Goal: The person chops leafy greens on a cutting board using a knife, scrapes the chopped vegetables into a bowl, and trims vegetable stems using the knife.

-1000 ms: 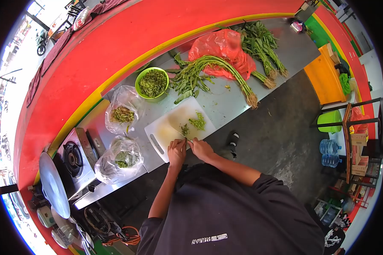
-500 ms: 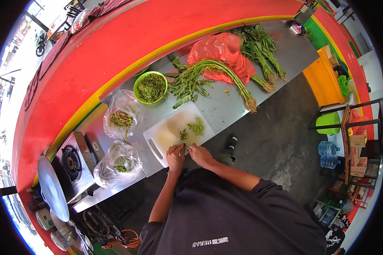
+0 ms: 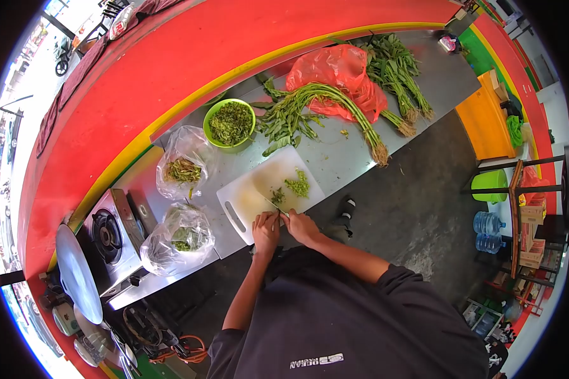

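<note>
A white cutting board (image 3: pixel 250 196) lies on the metal counter, with chopped greens (image 3: pixel 297 184) and a smaller pile (image 3: pixel 277 196) on it. At the board's front edge, my right hand (image 3: pixel 302 227) is closed around a knife (image 3: pixel 274 206), whose thin blade points up and left over the board. My left hand (image 3: pixel 266 228) is closed right beside it, fingers bent together; whatever it holds is too small to name. Behind the board stands a green bowl (image 3: pixel 246 146) of chopped greens. Long-stemmed greens (image 3: pixel 344 104) lie behind to the right.
Two clear plastic bags (image 3: pixel 186 155) (image 3: pixel 161 249) of greens sit left of the board. Further left is a gas stove (image 3: pixel 121 243) with a large metal lid (image 3: pixel 79 275). A red plastic bag (image 3: pixel 329 66) and more bundles (image 3: pixel 395 72) lie at the back right.
The whole view has shifted slightly. Both hands remain close together at the board's front edge, with little visible movement relative to the board.
</note>
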Demonstrator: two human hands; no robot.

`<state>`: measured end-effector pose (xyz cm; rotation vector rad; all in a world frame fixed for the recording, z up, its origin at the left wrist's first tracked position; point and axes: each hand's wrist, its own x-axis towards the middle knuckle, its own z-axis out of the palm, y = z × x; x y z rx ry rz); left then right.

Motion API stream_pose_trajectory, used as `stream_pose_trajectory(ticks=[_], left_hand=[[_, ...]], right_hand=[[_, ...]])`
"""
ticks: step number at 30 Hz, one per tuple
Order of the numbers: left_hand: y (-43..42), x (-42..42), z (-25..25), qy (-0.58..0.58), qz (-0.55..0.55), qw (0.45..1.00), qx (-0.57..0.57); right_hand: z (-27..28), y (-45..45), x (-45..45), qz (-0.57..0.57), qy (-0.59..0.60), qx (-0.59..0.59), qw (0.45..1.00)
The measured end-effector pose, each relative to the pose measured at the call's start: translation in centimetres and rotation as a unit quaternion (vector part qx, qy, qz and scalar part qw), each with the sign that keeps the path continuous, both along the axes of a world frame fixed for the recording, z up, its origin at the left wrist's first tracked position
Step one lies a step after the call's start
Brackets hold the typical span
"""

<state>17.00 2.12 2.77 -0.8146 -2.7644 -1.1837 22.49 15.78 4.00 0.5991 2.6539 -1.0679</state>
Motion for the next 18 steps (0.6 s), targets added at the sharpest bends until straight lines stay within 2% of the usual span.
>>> stream_pose_trajectory(ticks=[7, 18], left_hand=[[-0.2, -0.2, -1.0, -0.011, 0.024, 0.999, 0.022], [-0.4, -0.3, -1.4, -0.047, 0.04, 0.996, 0.065]], right_hand=[[0.5, 0.3, 2.2, 0.025, -0.042, 0.018, 0.999], [1.2, 0.1, 2.1, 0.014, -0.021, 0.013, 1.0]])
